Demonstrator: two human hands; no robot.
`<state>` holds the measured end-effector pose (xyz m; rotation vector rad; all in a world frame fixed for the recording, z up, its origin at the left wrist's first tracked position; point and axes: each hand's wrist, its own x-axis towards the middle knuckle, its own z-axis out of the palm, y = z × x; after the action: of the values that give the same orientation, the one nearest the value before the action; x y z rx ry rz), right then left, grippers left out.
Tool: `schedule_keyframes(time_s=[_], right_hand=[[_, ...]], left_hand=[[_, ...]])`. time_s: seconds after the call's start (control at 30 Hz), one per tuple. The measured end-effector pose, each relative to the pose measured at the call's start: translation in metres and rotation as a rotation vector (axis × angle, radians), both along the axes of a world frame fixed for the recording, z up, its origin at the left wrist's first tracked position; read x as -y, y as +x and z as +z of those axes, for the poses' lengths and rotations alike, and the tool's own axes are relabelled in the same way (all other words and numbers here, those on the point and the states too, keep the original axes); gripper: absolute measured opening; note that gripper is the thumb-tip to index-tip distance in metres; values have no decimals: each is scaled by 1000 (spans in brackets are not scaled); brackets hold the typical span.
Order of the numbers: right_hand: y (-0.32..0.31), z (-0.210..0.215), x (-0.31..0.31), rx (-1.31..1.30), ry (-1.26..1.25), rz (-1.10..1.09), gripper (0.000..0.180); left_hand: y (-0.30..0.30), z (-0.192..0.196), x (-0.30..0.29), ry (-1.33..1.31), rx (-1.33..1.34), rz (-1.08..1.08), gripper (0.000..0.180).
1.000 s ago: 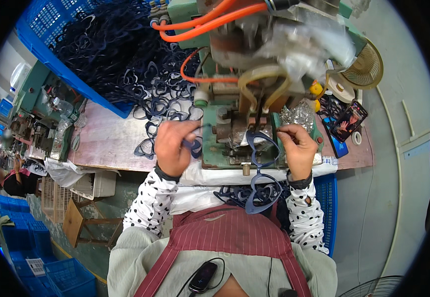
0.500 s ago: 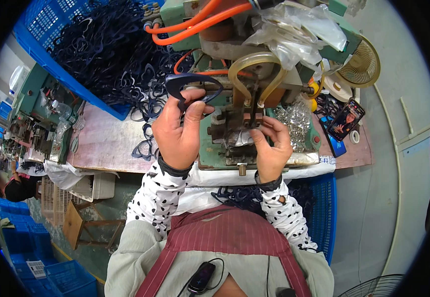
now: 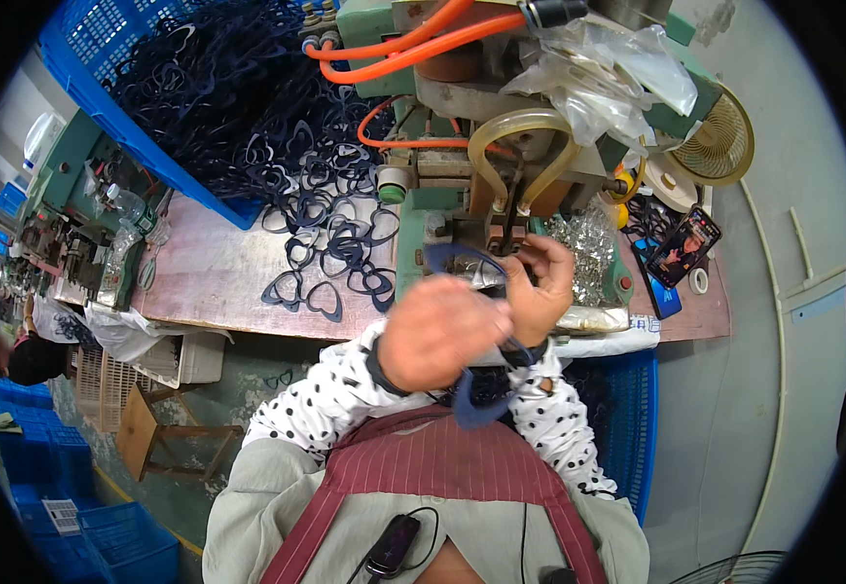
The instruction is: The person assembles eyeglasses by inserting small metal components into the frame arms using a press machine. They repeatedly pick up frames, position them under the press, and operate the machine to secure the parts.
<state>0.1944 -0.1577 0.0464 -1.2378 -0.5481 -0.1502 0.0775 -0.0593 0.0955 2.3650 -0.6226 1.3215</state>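
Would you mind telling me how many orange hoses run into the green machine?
3. Two orange hoses cross side by side at the top of the green machine; a thinner third loops lower, above its front. Others may be hidden behind the clear plastic bags.

Both hands raised close together in front of the chest

The left hand (image 3: 439, 331) is blurred, its back turned to the camera, fingers curled inward, and it crosses in front of the right wrist. The right hand (image 3: 540, 282) sits just beyond it, wrist bent, fingers pinched together near the top. Both forearms, in spotted sleeves, rise steeply from the lower edge and meet at the wrists.
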Motion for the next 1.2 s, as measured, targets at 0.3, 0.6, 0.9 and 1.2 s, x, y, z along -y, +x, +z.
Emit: schedule_keyframes(time_s=[0.3,0.6,0.9,1.2], right_hand=[[114,-42,114,16,-641,-374,21],[95,-50,131,359,-1335,-339,33],[117,-73,115,139,-766,-311,11],[100,-61,105,333,-998,-342,15]], left_hand=[[17,-19,14,56,-146,-180,34],[14,-22,17,14,-152,-151,32],[-5,-31,10,50,-45,-5,37],[-46,-100,-115,-107,-543,853,26]])
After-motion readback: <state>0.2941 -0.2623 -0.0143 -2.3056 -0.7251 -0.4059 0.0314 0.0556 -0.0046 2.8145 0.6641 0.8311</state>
